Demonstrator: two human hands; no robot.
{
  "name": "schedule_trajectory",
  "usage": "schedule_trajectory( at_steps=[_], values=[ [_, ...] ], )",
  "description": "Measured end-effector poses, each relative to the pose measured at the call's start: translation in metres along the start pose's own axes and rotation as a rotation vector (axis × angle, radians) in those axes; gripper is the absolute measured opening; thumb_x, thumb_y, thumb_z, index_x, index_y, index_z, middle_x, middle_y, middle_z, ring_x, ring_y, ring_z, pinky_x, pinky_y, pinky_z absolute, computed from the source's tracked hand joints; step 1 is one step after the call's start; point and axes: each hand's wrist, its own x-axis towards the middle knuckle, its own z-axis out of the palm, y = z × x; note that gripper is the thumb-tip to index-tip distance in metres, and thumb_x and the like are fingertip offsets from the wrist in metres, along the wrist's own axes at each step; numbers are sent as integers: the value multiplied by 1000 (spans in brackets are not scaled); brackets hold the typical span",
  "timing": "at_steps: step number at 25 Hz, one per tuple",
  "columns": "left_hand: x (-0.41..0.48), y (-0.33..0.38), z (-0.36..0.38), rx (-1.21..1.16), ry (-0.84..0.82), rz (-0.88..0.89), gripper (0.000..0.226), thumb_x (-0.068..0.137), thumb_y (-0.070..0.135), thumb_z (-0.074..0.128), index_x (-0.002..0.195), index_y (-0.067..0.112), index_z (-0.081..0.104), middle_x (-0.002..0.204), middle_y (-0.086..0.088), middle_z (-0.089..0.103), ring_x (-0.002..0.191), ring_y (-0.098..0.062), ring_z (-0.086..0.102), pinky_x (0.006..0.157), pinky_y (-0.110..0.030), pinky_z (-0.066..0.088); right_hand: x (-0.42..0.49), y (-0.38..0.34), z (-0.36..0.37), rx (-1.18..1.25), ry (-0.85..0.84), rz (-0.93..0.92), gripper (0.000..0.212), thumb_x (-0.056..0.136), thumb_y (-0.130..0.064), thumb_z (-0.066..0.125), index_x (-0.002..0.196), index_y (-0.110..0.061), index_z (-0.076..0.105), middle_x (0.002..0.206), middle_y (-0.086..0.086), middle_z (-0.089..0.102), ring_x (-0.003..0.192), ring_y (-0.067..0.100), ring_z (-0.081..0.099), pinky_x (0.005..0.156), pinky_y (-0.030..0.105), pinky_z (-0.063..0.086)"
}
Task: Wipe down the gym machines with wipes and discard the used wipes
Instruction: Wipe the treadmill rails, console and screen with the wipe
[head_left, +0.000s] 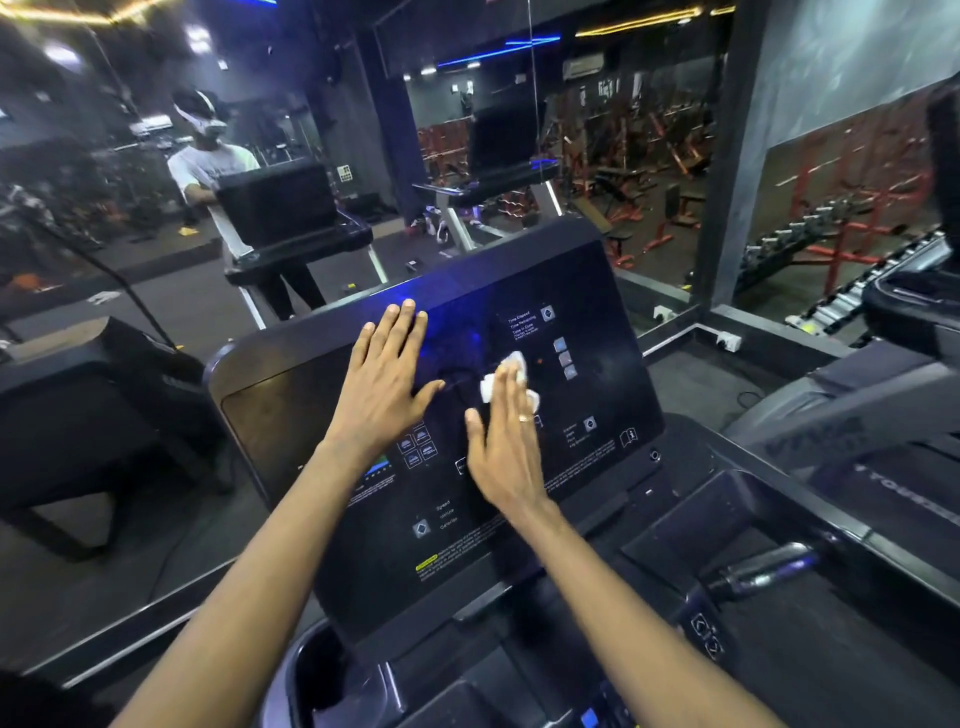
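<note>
So right hand (501, 441) flat, fingers straight, pressing a crumpled white wipe (488, 388) onto the treadmill screen (602, 374), about mid-panel | left hand (384, 379) spread flat on the screen just beside it, holding nothing | wall mirror (130, 234) behind the screen, handle (763, 569) lower right

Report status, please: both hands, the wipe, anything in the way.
Left hand flat on treadmill console, open. Right hand presses wipe on console, fingers straight. Only the left hand lies near the wipe.
</note>
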Motion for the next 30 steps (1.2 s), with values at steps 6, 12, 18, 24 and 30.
schedule_trajectory(
  at_steps=[6, 12, 18, 24, 30],
  values=[
    [-5, 4, 2, 24, -25, 12, 89, 85, 47, 68, 154, 9, 27, 163, -12, 16, 151, -27, 13, 121, -45, 14, 8, 36, -13, -19, 91, 244, 67, 105, -34, 33, 158, -5, 1, 166, 7, -7, 154, 19, -5, 123, 49, 18],
    [-1, 20, 7, 22, -63, 69, 89, 86, 49, 66, 154, 9, 25, 163, -17, 12, 151, -32, 9, 121, -46, 15, -25, 46, -8, -33, 25, 184, 69, 106, -34, 33, 158, -7, -3, 166, 5, -11, 153, 16, -10, 125, 42, 8],
    [2, 28, 20, 15, -36, 56, 89, 84, 52, 67, 153, 10, 30, 162, -18, 16, 150, -33, 13, 120, -47, 16, -86, 64, -7, -27, -31, 217, 74, 105, -32, 37, 156, -4, -8, 165, 8, -17, 153, 19, -13, 124, 41, 3],
    [-4, 40, 32, -4, -32, 120, 86, 83, 50, 70, 152, 12, 34, 161, -17, 20, 150, -32, 17, 120, -48, 20, -81, 109, -19, -30, -8, 477, 71, 105, -45, 24, 154, -11, -15, 163, 7, -19, 152, 20, -11, 125, 47, 9],
    [-4, 39, 32, -35, -7, 121, 86, 82, 48, 71, 151, 13, 35, 161, -16, 20, 150, -31, 17, 119, -47, 18, -85, 98, -13, -24, -29, 359, 71, 105, -38, 31, 156, -6, -8, 164, 9, -15, 153, 18, -11, 124, 32, -3]
  ],
)
